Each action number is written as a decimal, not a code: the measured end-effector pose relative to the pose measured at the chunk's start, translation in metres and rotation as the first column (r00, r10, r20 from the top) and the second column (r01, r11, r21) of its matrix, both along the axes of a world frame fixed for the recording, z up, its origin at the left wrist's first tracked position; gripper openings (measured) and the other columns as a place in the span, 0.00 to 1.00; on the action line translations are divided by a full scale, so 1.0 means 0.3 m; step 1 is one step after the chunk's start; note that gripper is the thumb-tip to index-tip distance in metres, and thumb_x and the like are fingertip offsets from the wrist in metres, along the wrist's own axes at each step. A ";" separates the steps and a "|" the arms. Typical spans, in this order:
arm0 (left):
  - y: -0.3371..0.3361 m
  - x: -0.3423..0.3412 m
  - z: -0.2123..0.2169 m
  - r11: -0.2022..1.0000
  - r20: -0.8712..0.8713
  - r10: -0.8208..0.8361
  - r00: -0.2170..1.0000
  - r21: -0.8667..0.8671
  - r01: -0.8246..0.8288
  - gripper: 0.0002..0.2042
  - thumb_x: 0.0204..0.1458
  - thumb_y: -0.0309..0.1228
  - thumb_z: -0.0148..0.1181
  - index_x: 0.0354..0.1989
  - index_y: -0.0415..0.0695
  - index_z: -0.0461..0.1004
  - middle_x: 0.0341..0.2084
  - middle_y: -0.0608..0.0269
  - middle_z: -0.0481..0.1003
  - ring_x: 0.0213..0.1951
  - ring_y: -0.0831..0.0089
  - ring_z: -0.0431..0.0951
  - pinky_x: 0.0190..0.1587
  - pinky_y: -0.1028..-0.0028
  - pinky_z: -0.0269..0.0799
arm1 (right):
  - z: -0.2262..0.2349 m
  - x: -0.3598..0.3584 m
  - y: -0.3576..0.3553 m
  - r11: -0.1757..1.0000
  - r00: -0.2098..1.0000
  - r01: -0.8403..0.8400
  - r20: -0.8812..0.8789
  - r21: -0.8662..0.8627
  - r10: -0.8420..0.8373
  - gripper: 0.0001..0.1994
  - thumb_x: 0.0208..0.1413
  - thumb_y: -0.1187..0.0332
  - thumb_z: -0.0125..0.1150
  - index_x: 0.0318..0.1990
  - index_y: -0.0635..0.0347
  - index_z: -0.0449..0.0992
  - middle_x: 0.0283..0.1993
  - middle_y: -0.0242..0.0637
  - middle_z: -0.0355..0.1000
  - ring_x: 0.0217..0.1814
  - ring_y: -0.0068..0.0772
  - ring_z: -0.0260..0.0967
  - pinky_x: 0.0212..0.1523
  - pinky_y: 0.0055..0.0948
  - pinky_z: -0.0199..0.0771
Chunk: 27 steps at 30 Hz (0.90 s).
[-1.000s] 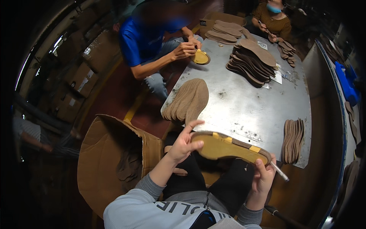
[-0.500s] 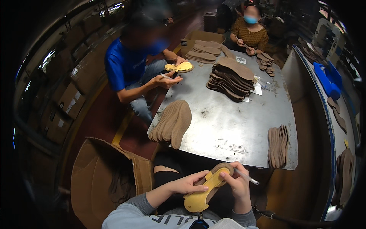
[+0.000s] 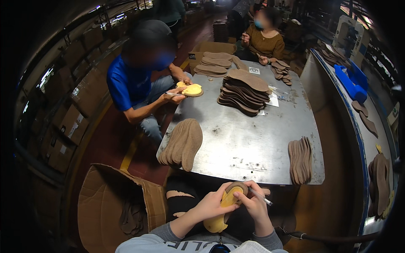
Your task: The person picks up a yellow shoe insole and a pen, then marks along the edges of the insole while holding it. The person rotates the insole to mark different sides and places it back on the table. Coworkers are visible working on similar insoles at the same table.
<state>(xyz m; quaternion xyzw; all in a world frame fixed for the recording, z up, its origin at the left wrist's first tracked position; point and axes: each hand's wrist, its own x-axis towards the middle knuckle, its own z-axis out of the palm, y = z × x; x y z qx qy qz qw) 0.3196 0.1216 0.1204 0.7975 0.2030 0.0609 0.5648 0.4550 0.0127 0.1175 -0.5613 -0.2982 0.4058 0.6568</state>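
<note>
My left hand (image 3: 211,204) grips a yellow shoe insole with a brown underside (image 3: 222,208), held on end over my lap just below the metal table's near edge (image 3: 236,179). My right hand (image 3: 253,202) touches the insole's upper end and pinches a thin white pen-like tool (image 3: 262,197) that points to the right. A fanned stack of brown insoles (image 3: 182,143) lies on the table's near left corner. A smaller row of brown insoles (image 3: 300,159) sits at the near right edge.
An open cardboard box (image 3: 114,206) holding brown insoles stands at my left. A person in blue (image 3: 135,84) works on a yellow insole (image 3: 192,90) at the table's left side. A tall insole pile (image 3: 244,90) sits mid-table; another person (image 3: 263,40) sits at the far end.
The insole went from lying flat across the table's edge to standing on end over my lap. Both hands drew in closer to my body, and my view shifted back from the table.
</note>
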 end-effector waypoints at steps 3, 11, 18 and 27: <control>-0.009 0.012 -0.003 0.999 -0.102 -0.006 0.995 0.034 0.010 0.39 0.47 0.44 0.62 0.62 0.42 0.48 0.41 0.42 0.73 0.42 0.50 0.76 0.44 0.66 0.72 | -0.011 0.009 -0.009 1.000 0.999 -0.004 0.045 -0.018 0.005 0.13 0.49 0.72 0.65 0.39 0.65 0.69 0.37 0.35 0.72 0.37 0.19 0.69 0.39 0.19 0.70; 0.005 -0.005 -0.025 0.999 -0.143 -0.031 0.989 -0.028 0.028 0.39 0.50 0.44 0.58 0.64 0.42 0.43 0.43 0.39 0.72 0.44 0.48 0.75 0.46 0.66 0.71 | -0.021 0.009 -0.010 0.998 0.997 -0.055 -0.052 -0.030 0.054 0.13 0.50 0.72 0.64 0.40 0.64 0.67 0.37 0.33 0.71 0.38 0.18 0.68 0.38 0.19 0.69; -0.005 -0.012 -0.031 0.999 0.071 0.005 0.997 0.048 -0.009 0.35 0.53 0.44 0.53 0.64 0.41 0.45 0.40 0.38 0.73 0.40 0.47 0.77 0.42 0.64 0.73 | 0.021 0.010 0.003 0.996 0.996 -0.084 -0.007 0.006 0.084 0.13 0.50 0.73 0.64 0.39 0.63 0.67 0.36 0.33 0.71 0.37 0.17 0.67 0.37 0.18 0.68; 0.001 -0.018 -0.007 0.989 0.284 0.140 0.948 -0.082 -0.122 0.26 0.54 0.34 0.55 0.60 0.42 0.56 0.40 0.50 0.71 0.39 0.63 0.75 0.45 0.71 0.69 | 0.068 0.049 0.010 0.994 0.992 -0.035 -0.118 0.104 0.047 0.12 0.51 0.73 0.63 0.40 0.66 0.67 0.37 0.36 0.72 0.38 0.19 0.69 0.39 0.19 0.69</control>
